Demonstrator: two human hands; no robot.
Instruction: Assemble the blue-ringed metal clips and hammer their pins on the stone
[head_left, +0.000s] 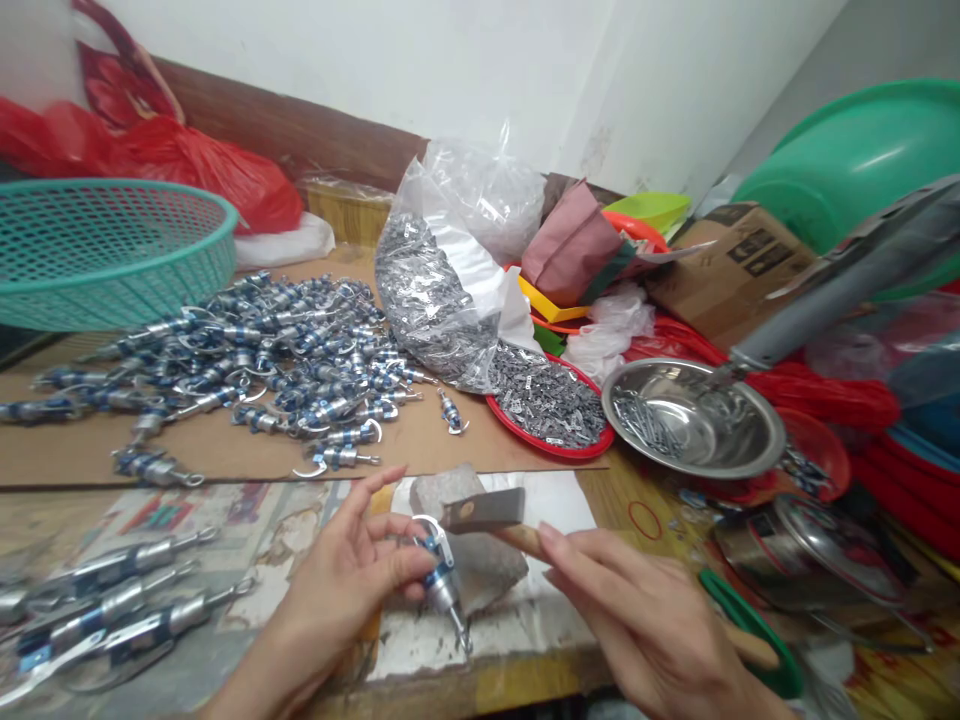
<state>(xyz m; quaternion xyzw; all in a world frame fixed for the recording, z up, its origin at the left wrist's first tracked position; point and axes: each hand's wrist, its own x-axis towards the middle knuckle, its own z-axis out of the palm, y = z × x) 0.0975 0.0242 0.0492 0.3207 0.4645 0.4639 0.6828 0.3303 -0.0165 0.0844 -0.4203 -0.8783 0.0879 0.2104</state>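
Observation:
My left hand (352,580) pinches a small silver and blue metal fitting (441,570) with a hooked end, holding it against a grey stone block (480,565) at the table's front edge. My right hand (645,620) grips the wooden handle of a small hammer (484,510). The hammer's dark metal head lies just above the fitting's hook. A white sheet (555,500) lies under the stone.
A large pile of the same fittings (285,355) covers the cardboard behind. More fittings (112,610) lie at front left. A teal basket (112,250), a plastic bag of small metal pieces (442,290), a red tray (551,400) and a steel bowl (694,415) stand around.

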